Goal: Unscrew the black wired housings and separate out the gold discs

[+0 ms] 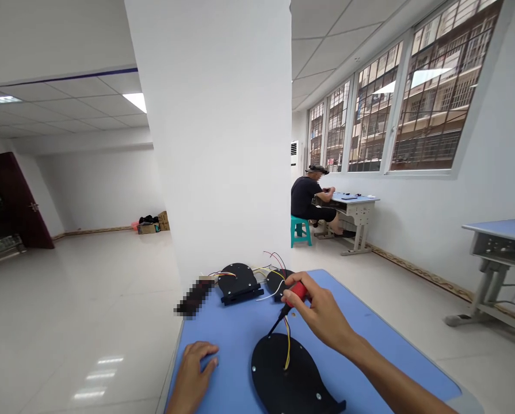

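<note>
My right hand (320, 310) is wrapped round the red handle of a screwdriver (297, 292). Its dark shaft slants down and left, with the tip at a screw near the far edge of a round black housing (278, 359). Yellow and other thin wires (289, 345) come out of a hole in the middle of that housing, and silver screws sit around its rim. My left hand (195, 371) rests on the blue tabletop left of the housing, apart from it, fingers loosely curled with a gap between thumb and forefinger and nothing between them.
Two similar black housings with loose wires, one at the back left (237, 282) and one at the back right (274, 282), lie by a white pillar (222, 144). A blurred-out dark object (195, 298) is at the left edge. A person (306, 192) sits at another desk (356, 199) by the windows.
</note>
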Tool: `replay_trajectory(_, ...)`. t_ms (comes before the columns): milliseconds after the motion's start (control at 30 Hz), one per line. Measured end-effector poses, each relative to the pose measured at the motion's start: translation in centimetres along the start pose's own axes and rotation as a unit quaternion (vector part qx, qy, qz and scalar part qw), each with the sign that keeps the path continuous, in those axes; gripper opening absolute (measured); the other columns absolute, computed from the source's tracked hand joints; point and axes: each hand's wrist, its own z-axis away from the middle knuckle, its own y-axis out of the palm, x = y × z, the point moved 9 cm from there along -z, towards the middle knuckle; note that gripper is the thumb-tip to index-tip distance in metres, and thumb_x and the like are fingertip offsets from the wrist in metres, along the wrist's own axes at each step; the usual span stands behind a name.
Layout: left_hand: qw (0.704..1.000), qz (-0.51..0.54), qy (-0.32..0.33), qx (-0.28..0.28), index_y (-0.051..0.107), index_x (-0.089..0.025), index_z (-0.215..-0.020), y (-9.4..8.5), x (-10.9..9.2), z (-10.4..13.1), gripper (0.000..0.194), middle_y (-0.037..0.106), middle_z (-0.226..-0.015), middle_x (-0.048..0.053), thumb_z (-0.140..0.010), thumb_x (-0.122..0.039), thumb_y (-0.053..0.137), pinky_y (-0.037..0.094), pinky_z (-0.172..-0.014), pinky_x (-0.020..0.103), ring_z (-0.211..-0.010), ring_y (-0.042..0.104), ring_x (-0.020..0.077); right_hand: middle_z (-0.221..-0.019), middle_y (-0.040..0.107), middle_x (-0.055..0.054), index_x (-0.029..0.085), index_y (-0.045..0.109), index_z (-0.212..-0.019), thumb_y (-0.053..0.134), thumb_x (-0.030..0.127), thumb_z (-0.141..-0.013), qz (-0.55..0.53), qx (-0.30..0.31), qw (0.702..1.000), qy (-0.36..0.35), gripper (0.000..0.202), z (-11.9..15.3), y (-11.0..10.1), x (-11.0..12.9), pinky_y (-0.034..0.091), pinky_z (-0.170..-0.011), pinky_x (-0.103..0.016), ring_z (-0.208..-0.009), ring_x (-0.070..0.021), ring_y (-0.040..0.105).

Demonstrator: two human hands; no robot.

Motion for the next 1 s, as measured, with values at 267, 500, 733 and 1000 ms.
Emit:
replay_trajectory(267,0.999,-0.02,0.034,0.012,0.075,-0.022,-0.083,0.8,-0.7,0.4,0.021,0.072,-0.1,0.011,-0.075,-0.028,0.056,0.049,-0.096,0.045,-0.102,0.065,0.0288,-0.082,0.068,-0.002,0.025,0.054,-0.105,0.045,0.036,-0.095,-0.007,0.025,0.999,-0.043,0.017,1.7,1.1,1.9,0.048,-0.075,-0.038,-0.077,-0.0222,0.062)
replay_trajectory(500,0.998,-0.01,0.053,-0.009,0.072,-0.021,-0.072,0.6,-0.7,0.6,0.023,0.072,-0.09,0.011,-0.077,-0.033,0.053,0.051,-0.089,0.048,-0.092,0.066,0.0296,-0.084,0.067,-0.001,0.026,0.052,-0.106,0.045,0.031,-0.098,-0.009,0.018,0.994,-0.105,0.012,2.7,1.3,3.2,0.047,-0.077,-0.038,-0.08,-0.0215,0.06)
replay_trajectory(733,0.997,0.06,0.049,0.007,0.075,-0.027,-0.086,2.3,-3.6,1.7,0.025,0.074,-0.087,0.004,-0.083,-0.045,0.057,0.053,-0.086,0.035,-0.089,0.069,0.0226,-0.091,0.067,-0.001,0.026,0.049,-0.106,0.045,0.026,-0.098,-0.038,0.019,0.99,-0.135,0.009,3.3,1.1,4.9,0.047,-0.077,-0.037,-0.08,-0.0203,0.06)
replay_trajectory(1000,0.975,0.223,0.012,-0.009,0.078,-0.026,-0.081,3.1,-6.4,2.7,0.045,0.073,-0.083,0.002,-0.073,-0.068,0.066,0.053,-0.084,0.03,-0.084,0.068,0.0207,-0.092,0.068,-0.001,0.026,0.051,-0.104,0.045,0.022,-0.097,-0.027,0.017,0.984,-0.173,0.009,4.1,0.7,6.4,0.048,-0.078,-0.037,-0.082,-0.0197,0.062)
